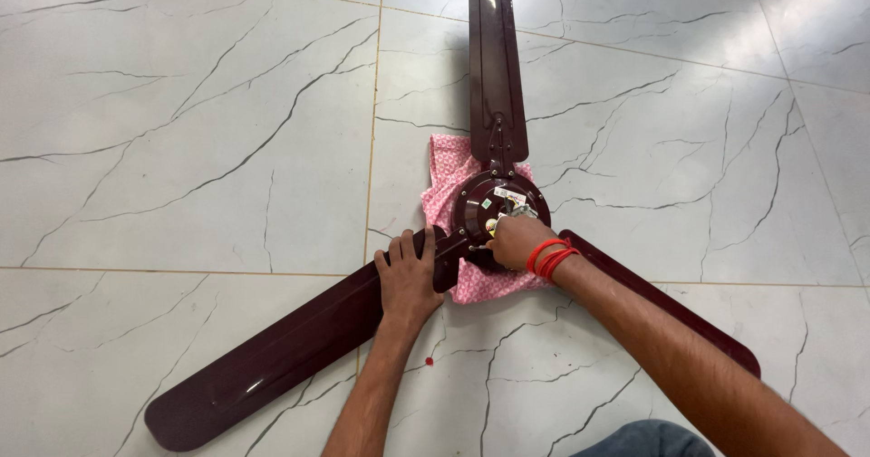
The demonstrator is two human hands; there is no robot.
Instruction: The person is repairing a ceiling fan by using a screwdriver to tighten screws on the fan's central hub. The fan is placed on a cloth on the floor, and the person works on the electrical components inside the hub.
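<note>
A dark maroon ceiling fan lies on the floor, its round motor hub [480, 205] resting on a pink patterned cloth [442, 174]. Three blades spread out: one runs far [494, 67], one near left [272, 357], one near right [671, 307]. My left hand [410, 276] presses flat on the root of the near-left blade, beside the hub. My right hand [518, 240], with red thread bands on the wrist, is closed at the hub's near edge; whatever it grips is hidden by the fingers.
White marble-look floor tiles [181, 149] with dark veins lie all around. A tiny red speck [429, 361] sits on the floor near my left forearm. My knee in blue jeans [648, 439] shows at the bottom edge.
</note>
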